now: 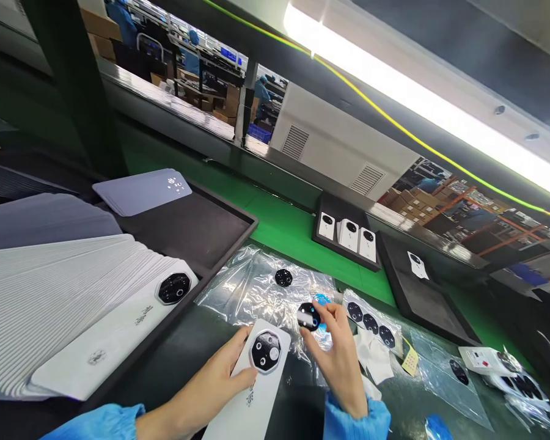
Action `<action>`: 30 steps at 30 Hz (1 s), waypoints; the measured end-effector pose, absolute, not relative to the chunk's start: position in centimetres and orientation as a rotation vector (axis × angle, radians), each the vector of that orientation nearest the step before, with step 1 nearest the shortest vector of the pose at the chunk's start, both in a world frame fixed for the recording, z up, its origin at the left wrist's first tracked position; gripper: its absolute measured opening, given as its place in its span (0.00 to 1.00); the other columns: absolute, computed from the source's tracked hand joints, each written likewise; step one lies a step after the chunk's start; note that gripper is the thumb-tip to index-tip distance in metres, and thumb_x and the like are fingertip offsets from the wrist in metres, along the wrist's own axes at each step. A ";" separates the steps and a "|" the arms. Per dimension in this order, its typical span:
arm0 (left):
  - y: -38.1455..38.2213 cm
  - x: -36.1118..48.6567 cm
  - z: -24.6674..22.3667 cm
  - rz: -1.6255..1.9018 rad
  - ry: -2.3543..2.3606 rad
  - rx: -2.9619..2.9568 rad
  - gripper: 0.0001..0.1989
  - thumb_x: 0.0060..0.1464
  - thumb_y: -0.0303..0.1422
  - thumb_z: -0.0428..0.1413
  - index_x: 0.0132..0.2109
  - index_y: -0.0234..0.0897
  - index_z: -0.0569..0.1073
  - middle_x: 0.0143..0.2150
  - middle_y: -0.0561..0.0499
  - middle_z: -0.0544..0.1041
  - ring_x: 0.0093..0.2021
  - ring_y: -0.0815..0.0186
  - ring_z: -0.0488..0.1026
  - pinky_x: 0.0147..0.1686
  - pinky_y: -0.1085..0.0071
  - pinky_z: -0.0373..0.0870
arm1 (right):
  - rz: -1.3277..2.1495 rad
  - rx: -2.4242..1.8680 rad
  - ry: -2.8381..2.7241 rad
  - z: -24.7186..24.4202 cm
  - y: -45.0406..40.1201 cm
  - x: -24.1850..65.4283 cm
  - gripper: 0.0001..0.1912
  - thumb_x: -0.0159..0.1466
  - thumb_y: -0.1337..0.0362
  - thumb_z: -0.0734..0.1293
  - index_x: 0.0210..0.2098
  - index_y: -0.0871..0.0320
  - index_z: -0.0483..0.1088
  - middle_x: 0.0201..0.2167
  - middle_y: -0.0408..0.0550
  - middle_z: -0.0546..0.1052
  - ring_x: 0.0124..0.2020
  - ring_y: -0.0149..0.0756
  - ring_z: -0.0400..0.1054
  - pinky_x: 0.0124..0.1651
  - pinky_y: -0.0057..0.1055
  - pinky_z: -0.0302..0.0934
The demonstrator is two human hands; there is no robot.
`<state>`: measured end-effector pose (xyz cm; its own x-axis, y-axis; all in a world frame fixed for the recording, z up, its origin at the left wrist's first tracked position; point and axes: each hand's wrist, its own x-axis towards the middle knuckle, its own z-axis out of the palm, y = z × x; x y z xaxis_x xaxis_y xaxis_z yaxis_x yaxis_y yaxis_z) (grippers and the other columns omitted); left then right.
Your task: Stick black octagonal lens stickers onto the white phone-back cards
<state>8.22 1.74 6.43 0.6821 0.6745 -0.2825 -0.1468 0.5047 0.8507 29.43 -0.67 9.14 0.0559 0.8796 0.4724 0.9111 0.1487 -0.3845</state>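
- Head view: the disc (305,318) is up and to the right of the panel's lens area (265,351), near it but apart, with a narrow gap beyond the panel's upper right edge.
- White panel (262,403) is low in the middle of the view; its long axis slants from the bottom edge up and a little right, putting the lens area at the far end.
- Left hand (217,374) grips the panel by its left side: thumb across the front just below the lens area, the other fingers along the edge and partly hidden behind. Its forearm comes in from the lower left.
- Right hand (333,351) is the nearer one to the disc and pinches its right rim between thumb and forefinger. The forearm rises from the bottom edge, wrist bent so the fingertips point left toward the panel.
- Whether the panel touches the bench (302,400) cannot be told.
- Beyond both hands, clear film (238,284) carries a second disc (283,278); a strip (394,324) with three more is to the right of the right hand.
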 end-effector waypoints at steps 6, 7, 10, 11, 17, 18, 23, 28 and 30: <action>1.6 9.3 6.4 0.521 0.611 0.864 0.32 0.48 0.32 0.57 0.61 0.41 0.57 0.55 0.47 0.73 0.45 0.60 0.75 0.41 0.70 0.70 | -0.091 -1.688 -1.680 6.5 -2.1 29.6 0.16 0.63 0.62 0.63 0.51 0.53 0.66 0.38 0.47 0.67 0.40 0.39 0.67 0.40 0.35 0.66; 1.6 9.3 6.4 0.521 0.620 0.863 0.33 0.48 0.32 0.57 0.61 0.41 0.57 0.54 0.47 0.73 0.44 0.60 0.75 0.40 0.70 0.70 | -0.072 -1.688 -1.672 6.3 -2.0 29.7 0.16 0.63 0.62 0.63 0.51 0.52 0.67 0.38 0.47 0.67 0.40 0.40 0.67 0.40 0.36 0.66; 1.7 9.2 6.7 0.492 0.668 0.852 0.35 0.48 0.31 0.57 0.62 0.40 0.54 0.50 0.48 0.76 0.40 0.62 0.76 0.36 0.73 0.69 | -0.005 -1.691 -1.676 6.1 -1.7 30.0 0.16 0.63 0.61 0.63 0.51 0.52 0.67 0.39 0.48 0.68 0.41 0.40 0.68 0.42 0.37 0.66; 1.8 9.2 6.7 0.481 0.678 0.845 0.36 0.48 0.31 0.57 0.63 0.41 0.53 0.48 0.48 0.77 0.38 0.62 0.77 0.34 0.73 0.69 | 0.016 -1.693 -1.685 6.1 -1.6 30.1 0.16 0.63 0.61 0.64 0.51 0.52 0.67 0.39 0.48 0.68 0.41 0.41 0.68 0.42 0.37 0.66; 2.2 9.4 6.1 0.478 0.679 0.797 0.36 0.46 0.33 0.59 0.61 0.41 0.55 0.42 0.50 0.78 0.32 0.65 0.76 0.30 0.74 0.68 | 0.017 -1.699 -1.703 6.2 -1.5 30.1 0.16 0.63 0.62 0.64 0.50 0.51 0.67 0.39 0.47 0.68 0.41 0.41 0.69 0.41 0.38 0.67; 2.2 9.4 6.0 0.478 0.683 0.788 0.36 0.46 0.33 0.60 0.61 0.42 0.55 0.41 0.50 0.79 0.31 0.65 0.76 0.29 0.74 0.68 | 0.009 -1.697 -1.712 6.1 -1.5 30.1 0.16 0.63 0.62 0.64 0.51 0.51 0.66 0.39 0.47 0.68 0.41 0.41 0.69 0.41 0.37 0.67; 2.4 9.4 6.2 0.484 0.685 0.766 0.34 0.47 0.32 0.59 0.60 0.41 0.56 0.41 0.50 0.78 0.32 0.65 0.76 0.29 0.74 0.67 | -0.019 -1.693 -1.745 5.7 -1.5 30.1 0.16 0.63 0.63 0.65 0.51 0.51 0.65 0.40 0.47 0.68 0.42 0.40 0.68 0.42 0.35 0.67; 2.4 9.2 6.8 0.465 0.706 0.760 0.31 0.49 0.33 0.59 0.58 0.41 0.57 0.41 0.51 0.78 0.31 0.67 0.75 0.29 0.75 0.66 | -0.018 -1.685 -1.743 5.6 -1.4 30.2 0.15 0.64 0.62 0.65 0.50 0.52 0.65 0.40 0.47 0.68 0.42 0.39 0.68 0.43 0.34 0.66; 2.5 9.2 6.9 0.476 0.706 0.757 0.30 0.49 0.33 0.59 0.58 0.40 0.57 0.41 0.51 0.78 0.31 0.68 0.75 0.29 0.75 0.66 | -0.005 -1.682 -1.741 5.6 -1.4 30.1 0.15 0.64 0.62 0.64 0.50 0.52 0.65 0.40 0.47 0.68 0.42 0.39 0.68 0.42 0.34 0.66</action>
